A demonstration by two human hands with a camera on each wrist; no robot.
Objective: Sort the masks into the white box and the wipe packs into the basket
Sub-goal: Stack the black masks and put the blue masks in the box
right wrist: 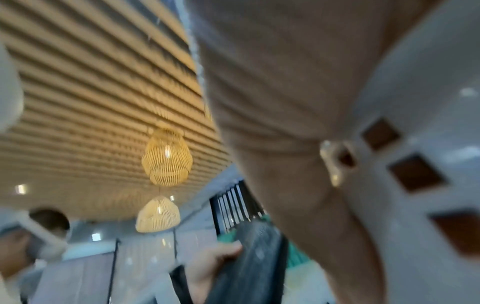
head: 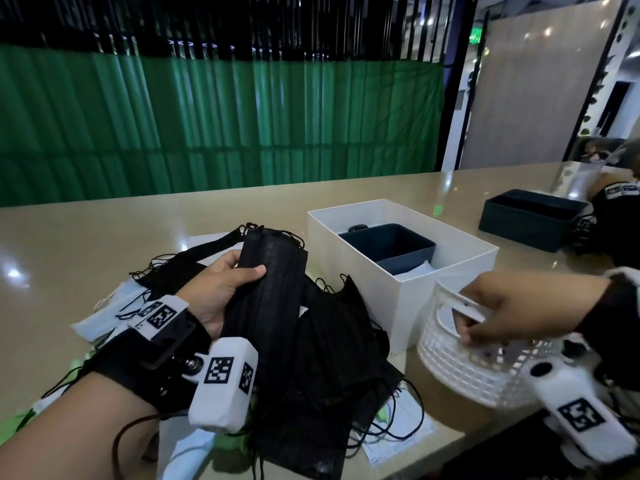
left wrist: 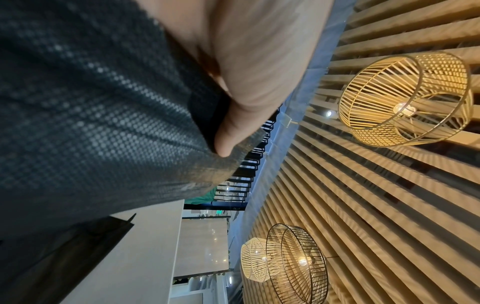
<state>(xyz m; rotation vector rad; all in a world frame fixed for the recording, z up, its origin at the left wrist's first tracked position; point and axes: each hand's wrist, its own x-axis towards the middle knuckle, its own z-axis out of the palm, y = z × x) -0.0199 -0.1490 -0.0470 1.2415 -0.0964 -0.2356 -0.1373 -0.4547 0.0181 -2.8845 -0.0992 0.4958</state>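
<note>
Black masks [head: 266, 292] sit stacked in the left hand [head: 214, 289], thumb clamped over them, near-left of the white box [head: 446, 282]. Their dangling ear loops could snag the heap [head: 332, 358] below and drag extras along. The right hand [head: 512, 306] reaches into the basket [head: 460, 362]; its grasp can't be told.

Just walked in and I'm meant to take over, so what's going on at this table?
A person is sorting. Their left hand grips a stack of black masks lifted above the pile of masks on the table. Their right hand reaches into the white basket. The white box stands open behind it, holding a dark inner tray.
</note>
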